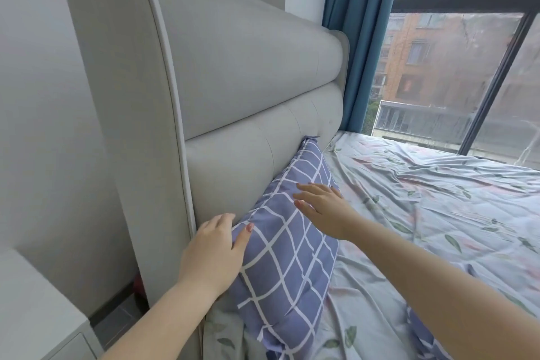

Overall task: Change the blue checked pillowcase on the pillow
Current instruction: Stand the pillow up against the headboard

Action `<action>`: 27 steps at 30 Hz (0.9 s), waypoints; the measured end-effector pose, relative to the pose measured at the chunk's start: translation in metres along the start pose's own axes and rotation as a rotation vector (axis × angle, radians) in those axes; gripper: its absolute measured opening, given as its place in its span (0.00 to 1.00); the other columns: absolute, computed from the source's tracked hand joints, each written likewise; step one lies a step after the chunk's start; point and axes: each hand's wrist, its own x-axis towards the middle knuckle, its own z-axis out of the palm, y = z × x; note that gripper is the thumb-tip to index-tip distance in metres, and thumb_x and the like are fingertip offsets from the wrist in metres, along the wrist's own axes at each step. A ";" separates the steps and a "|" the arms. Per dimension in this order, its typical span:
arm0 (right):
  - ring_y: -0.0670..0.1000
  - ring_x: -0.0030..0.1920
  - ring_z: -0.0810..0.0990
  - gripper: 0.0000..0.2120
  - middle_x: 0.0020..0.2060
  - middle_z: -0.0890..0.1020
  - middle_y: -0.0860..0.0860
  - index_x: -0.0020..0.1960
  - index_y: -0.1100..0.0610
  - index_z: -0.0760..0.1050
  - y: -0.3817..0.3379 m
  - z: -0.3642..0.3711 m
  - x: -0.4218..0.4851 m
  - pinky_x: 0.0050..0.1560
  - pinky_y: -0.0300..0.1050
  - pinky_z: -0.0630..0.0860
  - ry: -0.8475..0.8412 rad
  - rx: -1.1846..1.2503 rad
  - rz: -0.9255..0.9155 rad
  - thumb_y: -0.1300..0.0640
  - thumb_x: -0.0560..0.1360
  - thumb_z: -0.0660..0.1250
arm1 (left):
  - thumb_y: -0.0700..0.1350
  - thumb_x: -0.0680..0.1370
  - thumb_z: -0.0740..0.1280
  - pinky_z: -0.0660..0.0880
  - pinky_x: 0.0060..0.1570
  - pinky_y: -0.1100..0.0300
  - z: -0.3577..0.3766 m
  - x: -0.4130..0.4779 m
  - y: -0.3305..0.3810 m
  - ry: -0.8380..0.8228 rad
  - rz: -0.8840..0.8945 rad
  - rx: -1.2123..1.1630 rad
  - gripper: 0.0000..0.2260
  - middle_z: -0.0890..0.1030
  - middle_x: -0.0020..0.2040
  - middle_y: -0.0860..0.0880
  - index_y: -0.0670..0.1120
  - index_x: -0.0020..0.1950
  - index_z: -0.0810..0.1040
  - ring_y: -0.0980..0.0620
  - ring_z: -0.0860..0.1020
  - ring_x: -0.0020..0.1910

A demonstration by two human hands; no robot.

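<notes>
The pillow in its blue checked pillowcase (287, 260) leans on edge against the padded headboard (233, 96). My left hand (214, 251) grips the pillow's near upper edge, thumb on the front face and fingers tucked behind it against the headboard. My right hand (321, 204) lies flat on the pillow's front face higher up, fingers straight and spread. A second piece of blue checked fabric (423, 333) shows under my right forearm at the bottom edge.
The bed carries a pale leaf-print sheet (423, 199), crumpled. A grey bedside cabinet (35, 316) stands at the lower left, with a narrow floor gap beside the headboard. A blue curtain (359, 38) and a large window (467, 67) lie beyond the bed.
</notes>
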 end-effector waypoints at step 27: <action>0.56 0.63 0.73 0.15 0.61 0.77 0.56 0.65 0.55 0.74 0.170 0.053 0.196 0.51 0.42 0.64 0.230 0.413 0.312 0.54 0.83 0.54 | 0.49 0.84 0.53 0.64 0.67 0.54 0.184 0.382 0.144 -0.333 0.166 -0.016 0.21 0.66 0.73 0.37 0.37 0.72 0.67 0.40 0.67 0.71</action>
